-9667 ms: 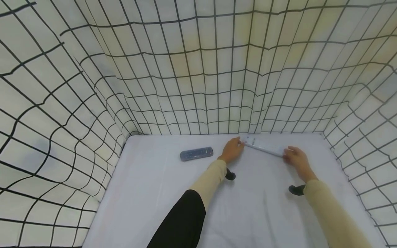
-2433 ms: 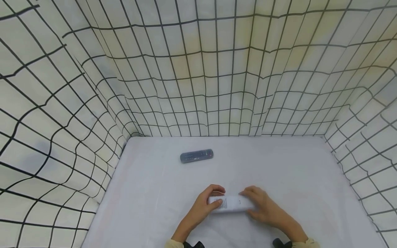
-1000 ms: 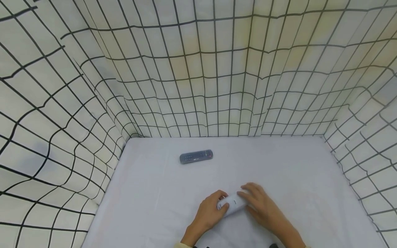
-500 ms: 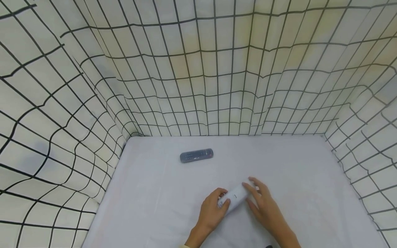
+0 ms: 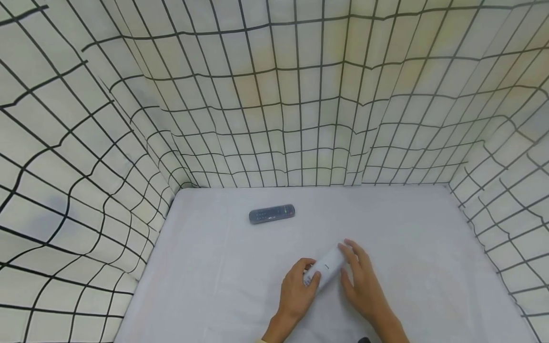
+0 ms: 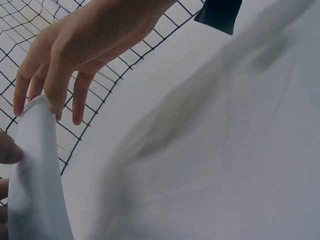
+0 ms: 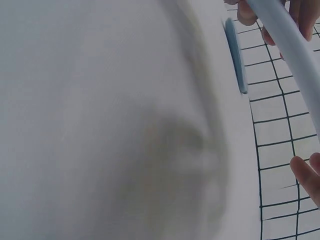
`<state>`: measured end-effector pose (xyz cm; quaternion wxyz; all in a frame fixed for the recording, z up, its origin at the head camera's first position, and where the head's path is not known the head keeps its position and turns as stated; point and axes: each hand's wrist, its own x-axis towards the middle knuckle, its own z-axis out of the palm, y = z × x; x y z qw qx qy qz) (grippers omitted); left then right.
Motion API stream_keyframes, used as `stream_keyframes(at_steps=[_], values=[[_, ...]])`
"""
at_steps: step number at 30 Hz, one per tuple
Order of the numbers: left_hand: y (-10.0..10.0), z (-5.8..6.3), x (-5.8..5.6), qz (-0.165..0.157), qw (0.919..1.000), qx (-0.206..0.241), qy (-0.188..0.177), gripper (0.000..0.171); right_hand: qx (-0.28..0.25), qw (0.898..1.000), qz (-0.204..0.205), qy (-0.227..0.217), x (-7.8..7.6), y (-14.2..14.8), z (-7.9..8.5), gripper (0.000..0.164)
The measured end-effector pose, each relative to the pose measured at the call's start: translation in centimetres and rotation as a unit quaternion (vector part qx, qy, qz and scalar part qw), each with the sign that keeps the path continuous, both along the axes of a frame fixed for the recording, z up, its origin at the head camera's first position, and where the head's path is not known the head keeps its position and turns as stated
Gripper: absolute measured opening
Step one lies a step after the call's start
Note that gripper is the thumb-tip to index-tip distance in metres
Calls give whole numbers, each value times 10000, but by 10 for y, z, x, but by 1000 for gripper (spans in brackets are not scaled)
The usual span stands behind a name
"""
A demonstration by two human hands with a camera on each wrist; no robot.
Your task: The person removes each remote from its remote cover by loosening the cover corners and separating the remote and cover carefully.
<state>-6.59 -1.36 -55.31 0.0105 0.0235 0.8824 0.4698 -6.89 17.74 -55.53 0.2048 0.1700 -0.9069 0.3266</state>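
Observation:
Between both hands, over the front middle of the table, is a white remote control (image 5: 328,266), slanting away to the right. Its plain back, with printed text and a small dark mark, faces up. My left hand (image 5: 296,291) grips the near end, thumb on top and fingers round the far edge. My right hand (image 5: 363,281) has loosely bent fingers at the far end, the thumb apart from the side. In the left wrist view, fingers of the right hand (image 6: 100,37) touch the tip of the remote (image 6: 37,185). The button side is hidden.
A dark grey remote control (image 5: 272,214) lies toward the back of the white-covered table (image 5: 206,257), left of centre. Black grid netting (image 5: 300,109) over pale walls encloses the back and both sides.
The white remote was brought from the back right to the front, lying crosswise; since then it has turned diagonal, its right end swinging away. The right hand moved along with that end. The dark remote stays put.

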Motion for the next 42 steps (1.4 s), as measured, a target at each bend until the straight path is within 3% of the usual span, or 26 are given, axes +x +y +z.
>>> stream_keyframes(at_steps=[10, 22, 30, 36, 42], values=[[8, 5, 5, 328, 9990, -13, 296, 31, -521, 9983, -271, -21, -7, -8, 4, 52], [16, 6, 5, 504, 9977, -194, 407, 30, -549, 9944, -904, -58, -15, -10, 4, 46], [21, 9, 9, 666, 9954, -358, 586, 31, -371, 9914, -1251, 12, -17, -10, 7, 39], [22, 8, 9, 701, 9946, -395, 662, 31, -22, 9914, -1246, 392, -20, -9, 8, 38], [23, 8, 9, 729, 9933, -456, 768, 31, 261, 9905, -1256, 492, -21, -8, 10, 35]])
